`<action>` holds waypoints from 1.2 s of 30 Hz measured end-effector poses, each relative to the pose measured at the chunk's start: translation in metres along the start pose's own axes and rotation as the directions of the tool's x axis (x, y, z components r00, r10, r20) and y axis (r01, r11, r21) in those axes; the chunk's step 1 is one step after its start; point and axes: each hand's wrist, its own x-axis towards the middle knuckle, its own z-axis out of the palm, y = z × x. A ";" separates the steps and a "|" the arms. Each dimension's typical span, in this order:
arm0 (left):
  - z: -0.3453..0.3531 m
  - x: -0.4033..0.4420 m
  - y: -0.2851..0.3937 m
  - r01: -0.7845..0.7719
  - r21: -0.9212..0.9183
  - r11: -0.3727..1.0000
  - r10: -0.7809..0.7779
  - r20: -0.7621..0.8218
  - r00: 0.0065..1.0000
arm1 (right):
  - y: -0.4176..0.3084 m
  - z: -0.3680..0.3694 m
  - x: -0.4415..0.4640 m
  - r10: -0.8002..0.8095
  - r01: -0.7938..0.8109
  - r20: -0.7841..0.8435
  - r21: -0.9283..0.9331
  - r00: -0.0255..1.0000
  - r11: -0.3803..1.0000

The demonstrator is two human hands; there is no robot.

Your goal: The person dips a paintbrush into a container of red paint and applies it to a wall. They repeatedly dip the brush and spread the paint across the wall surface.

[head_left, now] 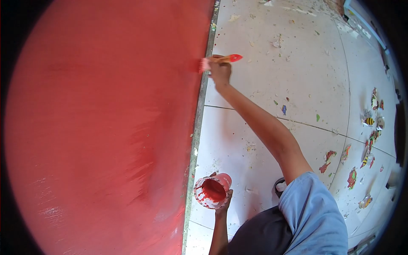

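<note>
My right hand (pixel 220 73) is closed round a paintbrush (pixel 231 58) with a wooden handle and a red tip. The brush's bristles, blurred, meet the lower edge of the red wall (pixel 106 106). In my left hand (pixel 225 205) is a paint cup (pixel 224 180) with red paint inside and drips down its inner side; some of the fingers are hidden behind it. Darker, streaky strokes of red show on the wall between the cup and the brush.
A narrow grey-green strip (pixel 196 140) runs along the wall's foot. Pale floor tiles (pixel 263 140) carry specks and flakes. Torn colourful paper cutouts (pixel 352 177) lie at the right, some with bee pictures (pixel 369 121). A shoe (pixel 279 187) shows beside my body.
</note>
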 end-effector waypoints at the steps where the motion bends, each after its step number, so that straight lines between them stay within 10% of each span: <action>1: 0.000 0.000 0.001 -0.006 0.001 1.000 0.006 0.003 1.000 | -0.008 0.020 -0.012 -0.053 0.050 0.034 0.086 0.998 0.995; 9: -0.001 0.002 0.006 -0.029 -0.016 0.999 0.029 -0.006 1.000 | -0.114 0.027 -0.047 -0.147 -0.136 0.362 0.650 0.920 0.748; 13: -0.001 0.002 0.007 -0.036 -0.029 0.999 0.036 -0.009 0.999 | 0.001 0.005 -0.015 0.196 -0.221 0.114 0.283 0.974 0.933; 19: -0.002 0.000 0.009 -0.038 -0.023 0.999 0.037 -0.005 0.999 | 0.003 -0.012 0.000 -0.043 0.044 -0.004 0.081 0.999 0.996; 25: -0.001 0.001 0.011 -0.042 -0.030 0.999 0.041 -0.011 0.999 | -0.079 0.020 -0.041 -0.107 -0.071 0.286 0.547 0.952 0.834; 32: 0.002 0.003 0.013 -0.047 -0.052 0.998 0.046 -0.014 0.999 | 0.009 -0.008 -0.003 0.011 -0.012 0.038 0.010 0.999 1.000; 36: 0.001 0.003 0.015 -0.057 -0.052 0.997 0.056 -0.013 0.998 | -0.049 0.019 -0.026 -0.039 -0.031 0.163 0.409 0.986 0.912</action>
